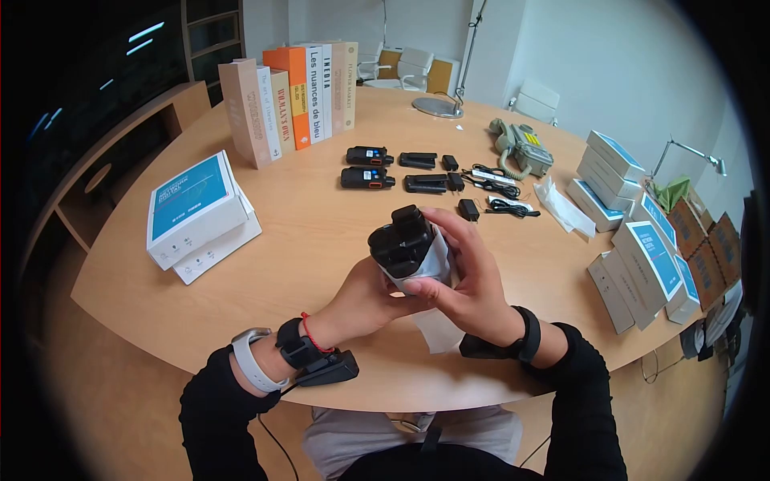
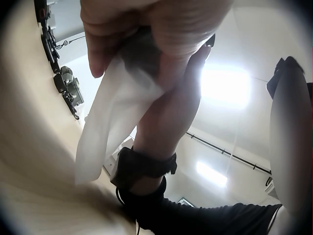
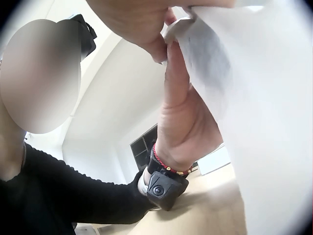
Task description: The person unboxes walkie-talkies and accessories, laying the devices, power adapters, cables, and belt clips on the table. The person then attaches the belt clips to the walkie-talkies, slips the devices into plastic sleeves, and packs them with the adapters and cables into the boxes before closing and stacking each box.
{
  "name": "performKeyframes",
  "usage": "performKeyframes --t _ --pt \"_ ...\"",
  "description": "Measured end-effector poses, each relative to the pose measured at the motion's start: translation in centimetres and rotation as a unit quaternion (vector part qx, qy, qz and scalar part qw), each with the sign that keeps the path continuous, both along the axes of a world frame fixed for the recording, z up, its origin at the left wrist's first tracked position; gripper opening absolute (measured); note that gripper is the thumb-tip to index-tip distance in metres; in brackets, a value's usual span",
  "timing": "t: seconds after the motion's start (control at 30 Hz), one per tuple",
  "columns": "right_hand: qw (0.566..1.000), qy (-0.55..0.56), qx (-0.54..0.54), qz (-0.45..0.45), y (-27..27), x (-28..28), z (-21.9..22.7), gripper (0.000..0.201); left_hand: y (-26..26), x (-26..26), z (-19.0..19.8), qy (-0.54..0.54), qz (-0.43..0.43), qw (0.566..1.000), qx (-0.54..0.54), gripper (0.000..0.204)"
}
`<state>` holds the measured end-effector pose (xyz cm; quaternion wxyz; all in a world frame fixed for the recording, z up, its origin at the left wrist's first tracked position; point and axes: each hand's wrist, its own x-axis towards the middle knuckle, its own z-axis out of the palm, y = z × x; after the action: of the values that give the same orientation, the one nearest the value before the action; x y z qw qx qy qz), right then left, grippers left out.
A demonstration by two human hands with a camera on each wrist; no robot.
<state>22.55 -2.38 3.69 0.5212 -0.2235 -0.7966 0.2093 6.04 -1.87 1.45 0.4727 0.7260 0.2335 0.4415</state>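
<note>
A black device (image 1: 401, 240) is held above the table's near half, partly wrapped in a thin white sheet (image 1: 437, 260). My left hand (image 1: 357, 301) grips it from below and the left; its fingers are mostly hidden in the head view. My right hand (image 1: 473, 280) curls round the right side, thumb pressing the sheet at the front. In the left wrist view the white sheet (image 2: 115, 105) hangs down from the left hand (image 2: 156, 24). The right wrist view shows the sheet (image 3: 264, 98) close up, with the left hand (image 3: 183, 122) behind it.
Two radios (image 1: 367, 178), black clips, adapters and cables (image 1: 509, 208) lie beyond the hands. White boxes (image 1: 200, 212) stand at the left, more boxes (image 1: 646, 256) at the right. Books (image 1: 297, 96), a telephone (image 1: 521, 148) and a lamp base (image 1: 437, 106) stand farther back. Another white sheet (image 1: 564, 207) lies right.
</note>
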Motion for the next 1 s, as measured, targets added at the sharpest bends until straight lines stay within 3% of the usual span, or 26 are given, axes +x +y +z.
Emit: performKeyframes --t 0.3,0.4,0.47,0.5,0.6,0.7,1.0 --pt "0.999 0.033 -0.019 0.025 0.3 0.5 0.2 0.044 -0.5 0.1 0.1 -0.063 -0.005 0.997 -0.038 0.052" --pt "0.997 0.006 -0.056 0.053 0.7 1.4 1.7 0.035 -0.4 0.0 0.3 -0.067 -0.015 0.994 -0.091 0.055" --pt "0.996 -0.079 -0.012 0.042 1.1 2.3 3.0 0.026 0.0 -0.2 0.2 -0.058 -0.024 0.992 -0.106 0.055" --pt "0.991 -0.107 -0.053 0.062 0.8 2.7 3.8 0.022 0.1 -0.2 0.2 -0.049 -0.032 0.991 -0.12 0.056" --pt "0.985 -0.165 -0.035 0.046 0.5 3.3 4.9 0.025 0.0 -0.2 0.1 -0.034 -0.043 0.99 -0.126 0.057" --pt "0.981 -0.185 -0.026 0.058 0.4 3.5 5.0 0.025 -0.1 -0.1 -0.1 -0.015 -0.047 0.995 -0.082 0.056" --pt "0.976 -0.179 -0.053 0.112 0.2 3.3 4.9 0.009 -0.7 -0.1 0.1 0.012 -0.091 0.989 -0.115 0.055"
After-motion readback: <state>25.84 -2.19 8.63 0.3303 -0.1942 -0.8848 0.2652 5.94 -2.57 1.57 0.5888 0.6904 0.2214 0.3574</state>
